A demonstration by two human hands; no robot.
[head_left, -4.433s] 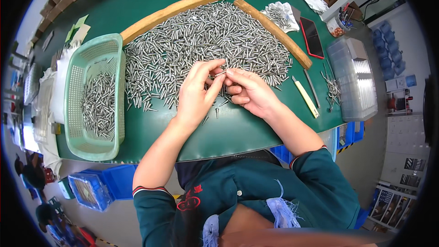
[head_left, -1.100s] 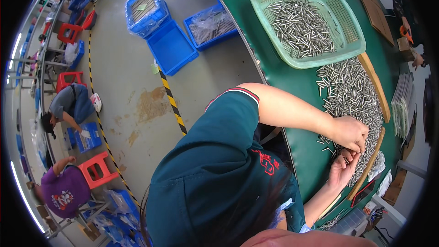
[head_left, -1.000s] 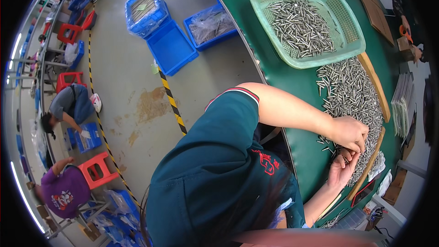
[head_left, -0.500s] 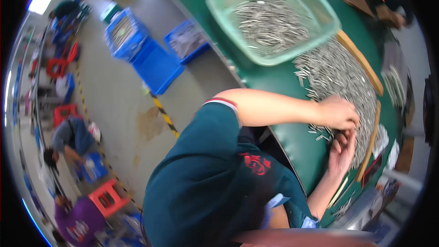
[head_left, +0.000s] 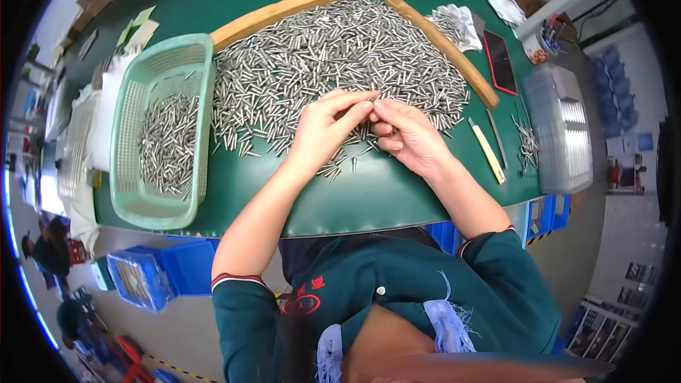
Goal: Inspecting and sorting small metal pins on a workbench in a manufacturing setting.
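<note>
A: What does the head view show of the hands?
B: The left hand point(head_left: 319, 128) and right hand point(head_left: 417, 143) meet at the fingertips, over the near part of a heap point(head_left: 319, 60) of pins.
A: And each grip?
B: Both are pinched closed, thumb to finger. Whether a pin sits between the tips I can't tell; that spot is too small and hidden.
A: Where are the pins?
B: Most lie in that heap on the green counter point(head_left: 340, 214), a few loose at its near edge. More lie in the basket point(head_left: 123, 142), at the heap's left.
A: What borders the heap?
B: One wooden bar point(head_left: 298, 11) at its far left, another point(head_left: 445, 53) down its right.
A: Beyond that?
B: A phone point(head_left: 501, 62), a knife point(head_left: 487, 152) nearer the person, then a clear box point(head_left: 557, 135).
</note>
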